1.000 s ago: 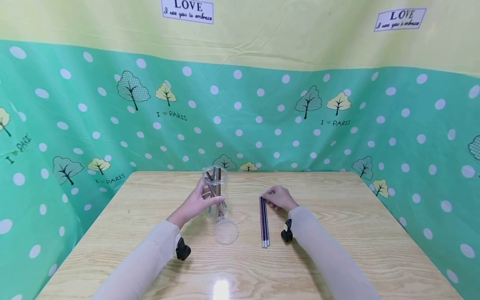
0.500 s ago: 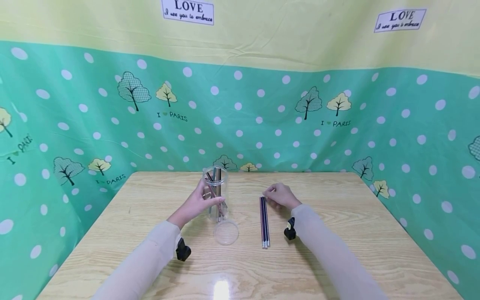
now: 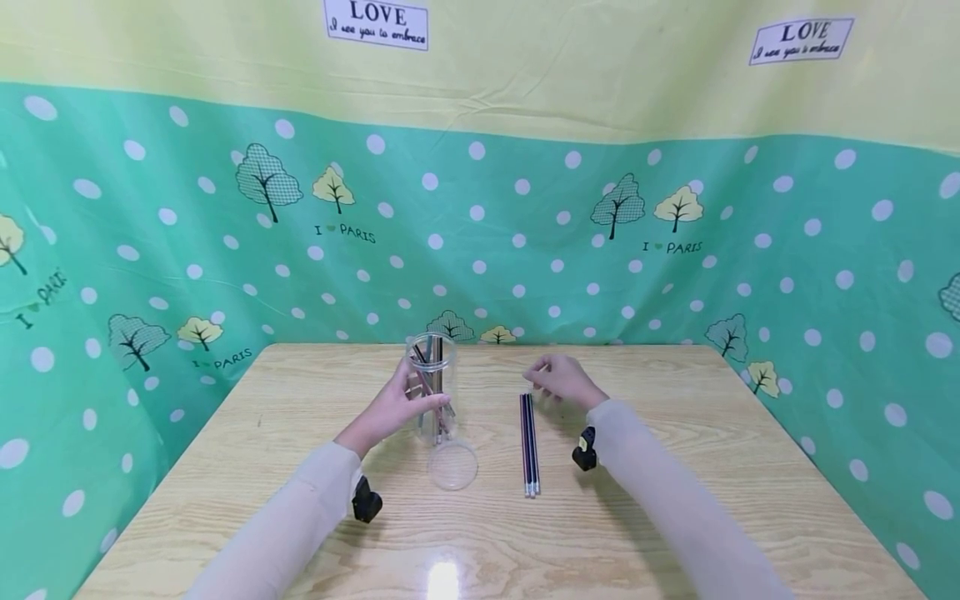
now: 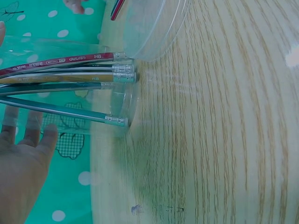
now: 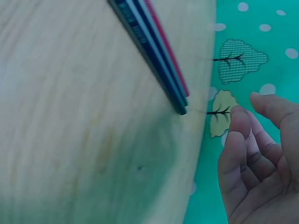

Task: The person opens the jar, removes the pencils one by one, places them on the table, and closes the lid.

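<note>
Pale wooden table (image 3: 675, 467) with a light glare near its front edge. Behind and beside, green polka-dot cloth (image 3: 525, 225) printed with trees, yellow band (image 3: 570, 67) above, two "LOVE" labels (image 3: 375, 21).

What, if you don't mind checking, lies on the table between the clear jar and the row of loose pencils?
Only bare wooden table separates the jar from the loose pencils, as the head view shows.
</note>
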A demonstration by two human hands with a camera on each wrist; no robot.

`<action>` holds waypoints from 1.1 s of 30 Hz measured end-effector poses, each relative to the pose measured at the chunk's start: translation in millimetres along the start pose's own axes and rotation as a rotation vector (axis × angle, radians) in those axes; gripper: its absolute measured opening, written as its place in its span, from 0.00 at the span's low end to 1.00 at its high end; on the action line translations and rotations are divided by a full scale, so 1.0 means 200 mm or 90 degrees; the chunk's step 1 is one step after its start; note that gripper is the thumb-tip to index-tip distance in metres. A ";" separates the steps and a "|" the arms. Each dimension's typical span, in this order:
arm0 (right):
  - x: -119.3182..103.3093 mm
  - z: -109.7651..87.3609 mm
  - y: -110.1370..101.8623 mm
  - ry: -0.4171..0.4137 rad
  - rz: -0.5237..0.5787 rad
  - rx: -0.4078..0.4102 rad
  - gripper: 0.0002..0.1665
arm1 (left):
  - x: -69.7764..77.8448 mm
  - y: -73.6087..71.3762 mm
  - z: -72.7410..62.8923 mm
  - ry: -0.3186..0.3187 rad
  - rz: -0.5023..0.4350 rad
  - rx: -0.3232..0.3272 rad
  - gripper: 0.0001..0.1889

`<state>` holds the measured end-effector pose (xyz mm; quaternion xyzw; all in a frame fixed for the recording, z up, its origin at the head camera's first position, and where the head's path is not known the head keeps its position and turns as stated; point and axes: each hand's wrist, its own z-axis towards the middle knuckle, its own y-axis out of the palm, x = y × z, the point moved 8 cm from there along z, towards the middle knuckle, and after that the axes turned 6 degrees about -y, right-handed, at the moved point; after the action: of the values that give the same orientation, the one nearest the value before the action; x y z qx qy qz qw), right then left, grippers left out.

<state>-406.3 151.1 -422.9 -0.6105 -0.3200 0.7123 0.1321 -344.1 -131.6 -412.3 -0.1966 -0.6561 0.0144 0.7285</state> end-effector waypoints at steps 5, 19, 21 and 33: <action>-0.08 0.01 -0.02 -0.025 -0.004 -0.002 0.17 | 0.00 0.00 0.00 -0.002 -0.002 0.003 0.54; -0.38 0.03 -0.02 -0.117 -0.022 -0.011 0.14 | 0.01 0.00 0.00 0.008 0.001 -0.002 0.52; -0.43 0.03 -0.02 -0.129 -0.024 -0.012 0.15 | 0.01 0.00 -0.01 0.009 0.001 -0.002 0.53; -0.60 0.05 0.03 -0.166 0.002 -0.016 0.18 | 0.01 0.01 0.00 0.012 -0.004 -0.008 0.52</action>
<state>-388.8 75.0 -332.1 -0.5149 -0.3423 0.7817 0.0807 -344.1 -129.4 -411.1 -0.1992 -0.6499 0.0061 0.7335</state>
